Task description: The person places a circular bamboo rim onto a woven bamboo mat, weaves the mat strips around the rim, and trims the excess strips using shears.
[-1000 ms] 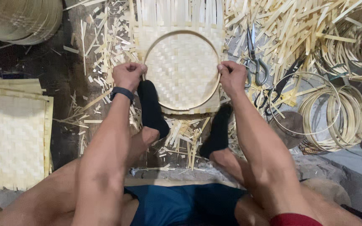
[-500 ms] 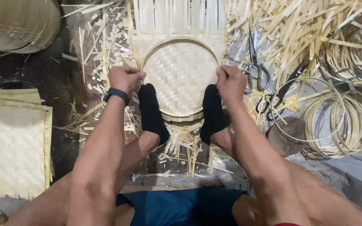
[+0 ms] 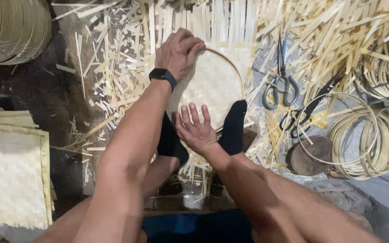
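A woven bamboo mat with a round hoop rim (image 3: 217, 83) lies on the floor in front of me, held down by my two feet in black socks (image 3: 232, 128). My left hand (image 3: 178, 51), with a black watch on the wrist, grips the hoop at its far left edge. My right hand (image 3: 194, 128) lies flat, fingers spread, on the near part of the weave between my feet. Loose ends of bamboo strips stick out past the far side of the hoop.
Scissors (image 3: 281, 81) lie right of the mat among bamboo offcuts. Coiled bamboo hoops (image 3: 370, 135) and a dark round lid (image 3: 309, 155) sit at the right. Flat woven mats (image 3: 10, 171) are stacked at the left; a stack of round trays (image 3: 10, 29) is at top left.
My left hand moved up to the far left of the hoop. My right hand left the right rim and came down flat onto the near weave. The camera moved closer.
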